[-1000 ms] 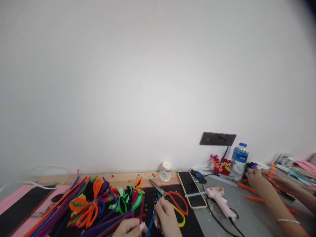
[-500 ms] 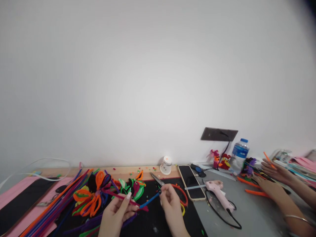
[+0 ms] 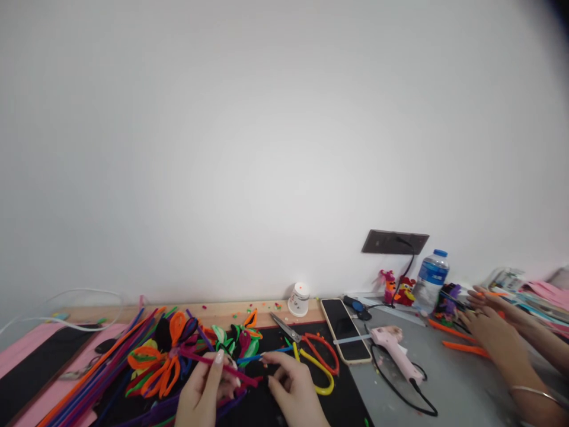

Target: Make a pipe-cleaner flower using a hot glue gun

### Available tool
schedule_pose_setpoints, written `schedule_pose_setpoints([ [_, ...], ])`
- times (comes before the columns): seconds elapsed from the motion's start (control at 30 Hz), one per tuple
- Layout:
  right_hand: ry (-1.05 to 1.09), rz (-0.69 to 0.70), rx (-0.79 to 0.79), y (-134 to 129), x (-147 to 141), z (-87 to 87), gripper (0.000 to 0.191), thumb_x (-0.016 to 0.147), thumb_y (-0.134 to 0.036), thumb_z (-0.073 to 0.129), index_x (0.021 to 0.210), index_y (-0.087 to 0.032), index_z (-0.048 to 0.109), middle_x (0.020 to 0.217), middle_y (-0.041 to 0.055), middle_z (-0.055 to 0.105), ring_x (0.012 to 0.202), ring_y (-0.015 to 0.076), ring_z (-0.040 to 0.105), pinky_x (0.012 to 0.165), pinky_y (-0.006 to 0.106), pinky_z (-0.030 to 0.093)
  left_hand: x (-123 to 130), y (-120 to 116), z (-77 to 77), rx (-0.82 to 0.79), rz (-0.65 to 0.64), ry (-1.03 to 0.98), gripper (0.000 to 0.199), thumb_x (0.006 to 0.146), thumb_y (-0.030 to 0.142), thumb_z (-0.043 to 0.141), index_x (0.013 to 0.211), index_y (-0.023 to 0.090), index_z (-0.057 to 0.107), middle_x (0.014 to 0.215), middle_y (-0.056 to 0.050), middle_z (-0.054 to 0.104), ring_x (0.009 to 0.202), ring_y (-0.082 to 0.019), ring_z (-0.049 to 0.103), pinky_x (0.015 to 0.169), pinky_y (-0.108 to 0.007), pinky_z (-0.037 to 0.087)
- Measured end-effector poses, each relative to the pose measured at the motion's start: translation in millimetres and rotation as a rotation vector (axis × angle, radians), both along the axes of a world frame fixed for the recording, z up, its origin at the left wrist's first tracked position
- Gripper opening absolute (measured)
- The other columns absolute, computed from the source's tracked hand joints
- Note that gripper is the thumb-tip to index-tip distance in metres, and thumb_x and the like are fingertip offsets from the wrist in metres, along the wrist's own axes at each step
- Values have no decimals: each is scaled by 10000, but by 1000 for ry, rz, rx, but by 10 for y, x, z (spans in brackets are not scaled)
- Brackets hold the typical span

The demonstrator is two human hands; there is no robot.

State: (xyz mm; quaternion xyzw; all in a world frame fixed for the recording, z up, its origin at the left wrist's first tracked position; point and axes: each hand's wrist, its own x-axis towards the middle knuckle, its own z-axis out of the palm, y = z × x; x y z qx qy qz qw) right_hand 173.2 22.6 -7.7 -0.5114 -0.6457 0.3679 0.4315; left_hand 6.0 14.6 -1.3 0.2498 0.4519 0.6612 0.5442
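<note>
My left hand [image 3: 204, 385] pinches a magenta pipe cleaner [image 3: 242, 376] low over the black mat. This stem runs up-left to a pipe-cleaner flower [image 3: 166, 356] with orange looped petals and some yellow, green and dark ones. My right hand [image 3: 288, 385] is bent with its fingertips close to the stem's right end. A thin blue pipe cleaner [image 3: 251, 359] lies across at the right index finger, apparently held there; the thumb's grip is partly unclear. Behind my hands rests a second bunch of green, white and orange loops [image 3: 249, 335].
Scissors with red and yellow handles [image 3: 326, 388] lie just right of my right hand. Beyond are a paper cup [image 3: 299, 299], a phone [image 3: 344, 329], a pink glue gun [image 3: 395, 353] and a bottle [image 3: 431, 279]. Another person's hands [image 3: 489, 326] work at far right. Loose pipe cleaners [image 3: 102, 367] lie left.
My right hand has moved left and slightly down, closer to my left hand, uncovering the scissors' handles. The blue pipe cleaner has swung flatter. The other person's hands have come closer together.
</note>
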Motion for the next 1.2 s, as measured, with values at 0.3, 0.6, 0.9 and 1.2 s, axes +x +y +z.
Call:
schedule_pose_setpoints([
  [0.3,359,117,-159,-95,-124,65,149,591,-68,630,722,-125,672,587,25,662,453,94,526,439,185,399,91,-26,-83,-84,-267,16,369,539,468,775,636,127,671,557,-18,665,551,-140,608,494,-210,503],
  [0.6,791,191,-293,-16,-77,14,288,635,-329,762,653,-120,564,488,12,608,297,32,407,288,126,277,154,-85,-108,4,-489,231,425,646,571,643,667,147,633,469,4,598,432,-118,550,417,-196,418],
  [0.9,781,184,-368,-27,-99,19,343,659,-367,745,656,-143,487,480,-26,572,292,31,412,278,119,291,93,-61,-160,55,-376,344,395,739,577,528,674,188,530,370,64,492,307,-90,447,350,-174,354],
  [1.2,581,192,-390,-30,-103,32,382,604,-442,750,656,-109,571,392,-31,538,267,65,453,267,140,350,154,-164,-106,28,-475,599,413,751,581,498,557,218,532,348,52,473,288,-90,390,309,-186,265],
])
